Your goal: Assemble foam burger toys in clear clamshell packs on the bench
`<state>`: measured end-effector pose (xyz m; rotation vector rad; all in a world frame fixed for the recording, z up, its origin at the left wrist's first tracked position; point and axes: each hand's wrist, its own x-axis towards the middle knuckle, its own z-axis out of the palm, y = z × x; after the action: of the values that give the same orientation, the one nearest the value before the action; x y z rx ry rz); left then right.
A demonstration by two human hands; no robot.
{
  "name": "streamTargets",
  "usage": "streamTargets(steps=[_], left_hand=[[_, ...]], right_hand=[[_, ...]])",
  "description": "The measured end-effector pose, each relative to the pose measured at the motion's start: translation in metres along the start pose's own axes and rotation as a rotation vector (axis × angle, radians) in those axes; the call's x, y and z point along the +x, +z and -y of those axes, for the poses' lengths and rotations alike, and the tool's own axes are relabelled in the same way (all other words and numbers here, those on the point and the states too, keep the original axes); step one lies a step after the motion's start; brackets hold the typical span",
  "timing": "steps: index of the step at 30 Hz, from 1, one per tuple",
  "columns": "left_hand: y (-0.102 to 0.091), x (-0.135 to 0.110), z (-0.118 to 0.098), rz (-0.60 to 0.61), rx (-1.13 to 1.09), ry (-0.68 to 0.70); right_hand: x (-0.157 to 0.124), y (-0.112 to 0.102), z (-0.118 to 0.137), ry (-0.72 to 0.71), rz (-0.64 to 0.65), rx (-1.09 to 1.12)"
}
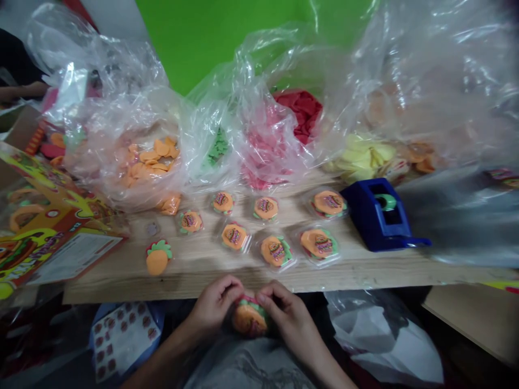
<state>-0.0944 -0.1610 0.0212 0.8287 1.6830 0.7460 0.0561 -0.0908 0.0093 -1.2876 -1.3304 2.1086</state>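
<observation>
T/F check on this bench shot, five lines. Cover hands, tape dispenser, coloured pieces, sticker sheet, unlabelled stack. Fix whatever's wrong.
1. The left hand and right hand both hold one layered burger. True.
2. The tape dispenser stands left of the labelled burgers on the table. False: it stands right of them.
3. The pink pieces lie between the green pieces and the yellow pieces. True.
4. The sticker sheet lies on the tabletop. False: it lies lower, beyond the near edge, at the person's left.
5. The orange-and-green stack shows a label on top. False: its top is plain orange.
</observation>
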Motion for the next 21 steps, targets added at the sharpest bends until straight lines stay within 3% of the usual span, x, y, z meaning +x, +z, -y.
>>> streamTargets(steps=[2, 5, 7, 8, 10, 12, 16, 21], left_hand=[[-0.019, 0.000, -0.005, -0.183, 0.066, 0.054], [-0.072, -0.002, 0.001, -0.783, 0.214, 0.084], [-0.116, -0.001, 0.015, -1.128, 0.261, -0.069], [-0.136, 0.001, 0.024, -1.151, 0.254, -0.136], [-0.168, 0.009, 0.041, -1.086, 0.214, -0.231], [-0.184, 0.019, 0.056, -0.986, 0.171, -0.263], [-0.186, 0.020, 0.065, -0.903, 0.105, -0.262], [-0.168, -0.021, 0.038, -0.768, -0.021, -0.277]], right_hand=[[0.009, 0.012, 0.002, 0.026, 0.025, 0.121], [0.029, 0.041, 0.000, 0.049, 0.092, 0.213], [0.044, 0.061, -0.004, 0.070, 0.139, 0.252], [0.051, 0.070, -0.006, 0.081, 0.156, 0.265], [0.061, 0.081, -0.009, 0.107, 0.170, 0.286], [0.064, 0.084, -0.011, 0.157, 0.185, 0.295], [0.053, 0.074, -0.012, 0.311, 0.308, 0.242], [0.041, 0.078, -0.005, 0.365, 0.449, 0.196]])
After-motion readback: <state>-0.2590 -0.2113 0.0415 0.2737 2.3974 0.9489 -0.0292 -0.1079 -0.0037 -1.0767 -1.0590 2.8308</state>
